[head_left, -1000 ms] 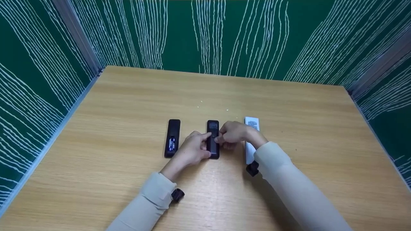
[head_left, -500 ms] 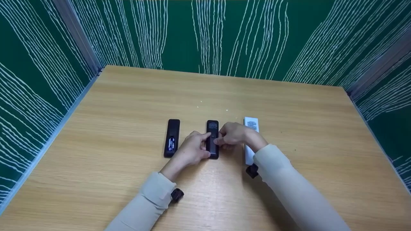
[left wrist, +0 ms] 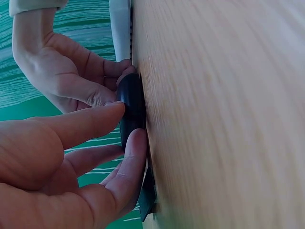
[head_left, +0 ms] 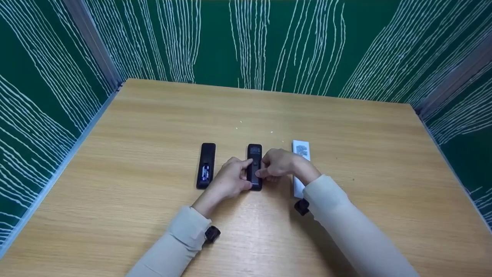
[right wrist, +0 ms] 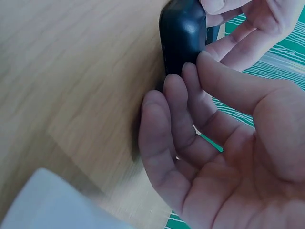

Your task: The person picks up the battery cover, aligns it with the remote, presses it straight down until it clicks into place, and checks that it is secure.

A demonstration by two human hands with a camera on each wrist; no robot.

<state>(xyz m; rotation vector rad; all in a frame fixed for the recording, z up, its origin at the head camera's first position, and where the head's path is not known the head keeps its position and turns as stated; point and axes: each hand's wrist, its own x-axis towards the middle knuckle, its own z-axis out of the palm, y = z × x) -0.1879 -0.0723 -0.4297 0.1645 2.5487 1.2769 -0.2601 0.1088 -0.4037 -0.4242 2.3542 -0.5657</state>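
A black remote control (head_left: 254, 181) lies back side up on the table, label at its far end. My left hand (head_left: 230, 180) grips it along the left edge, fingers spread lengthwise. From the right, my right hand (head_left: 280, 163) holds the other edge, its thumb on the remote's back. In the right wrist view, the thumb and curled fingertips of the right hand (right wrist: 214, 129) meet the rounded end of the remote (right wrist: 183, 36). A second black remote (head_left: 206, 161) lies to the left, its battery compartment uncovered and batteries (head_left: 205, 172) showing.
A white remote (head_left: 298, 184) with a printed label lies to the right, partly under my right forearm. Several tiny white specks (head_left: 271, 132) dot the wooden table (head_left: 173, 111) farther back. Green walls with white streaks (head_left: 215, 46) stand around the table.
My right hand has slid slightly toward me along the middle remote, its thumb moving down the back. The left hand and all the remotes stay in place.
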